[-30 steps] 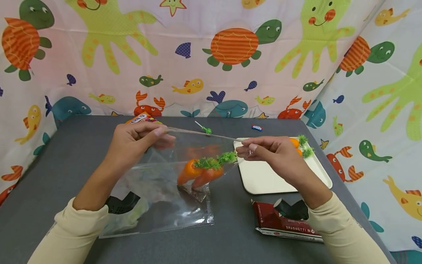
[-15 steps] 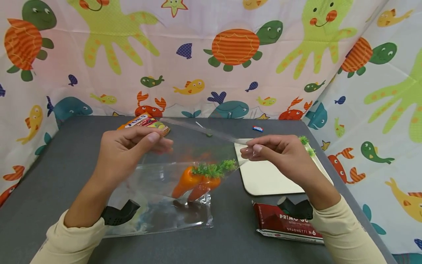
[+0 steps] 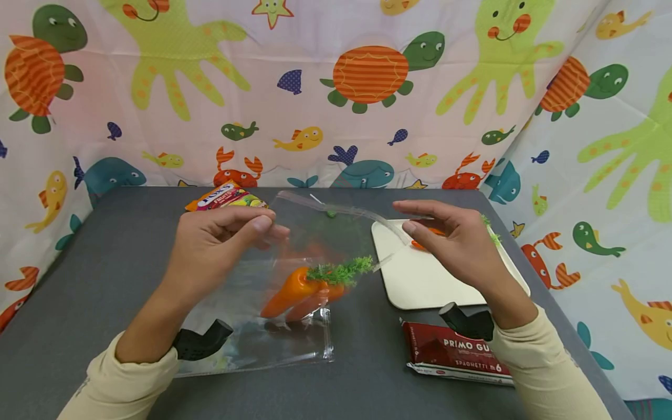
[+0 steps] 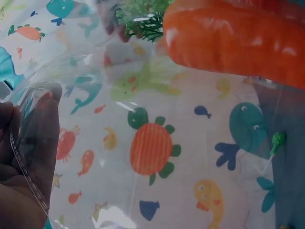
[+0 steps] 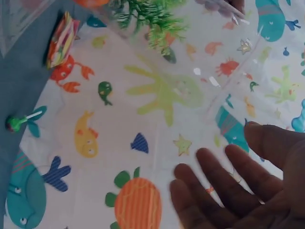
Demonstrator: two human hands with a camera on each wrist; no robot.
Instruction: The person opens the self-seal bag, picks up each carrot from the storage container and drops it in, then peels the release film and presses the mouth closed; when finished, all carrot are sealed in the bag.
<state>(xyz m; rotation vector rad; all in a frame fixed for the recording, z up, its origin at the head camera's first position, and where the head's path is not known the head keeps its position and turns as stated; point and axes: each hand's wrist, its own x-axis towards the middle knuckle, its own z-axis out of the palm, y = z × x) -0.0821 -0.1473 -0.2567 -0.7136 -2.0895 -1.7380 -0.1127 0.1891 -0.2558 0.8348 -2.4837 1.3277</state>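
My left hand (image 3: 210, 248) pinches the rim of a clear plastic bag (image 3: 362, 236), which hangs over the table. Inside are orange carrots (image 3: 294, 291) with frilly green tops, seemingly two; one fills the top of the left wrist view as a carrot (image 4: 238, 43). Just right of the bag's rim my right hand (image 3: 457, 245) is spread, thumb and fingers apart, holding nothing. The right wrist view also has that hand (image 5: 238, 191) apart from the bag. Behind it, another carrot (image 3: 420, 244) lies on a cream tray (image 3: 420, 286), partly hidden.
Another clear bag (image 3: 310, 350) lies flat beneath the raised one. A red spaghetti packet (image 3: 451, 356) is at the front right. A candy packet (image 3: 231, 197) and a green lollipop (image 5: 16, 123) lie at the back. A patterned cloth (image 3: 199, 140) walls the table.
My right hand has let go of the bag's rim and spread its fingers. The rim has slackened into a curve, and the carrots have swung slightly left. The left hand keeps its pinch.
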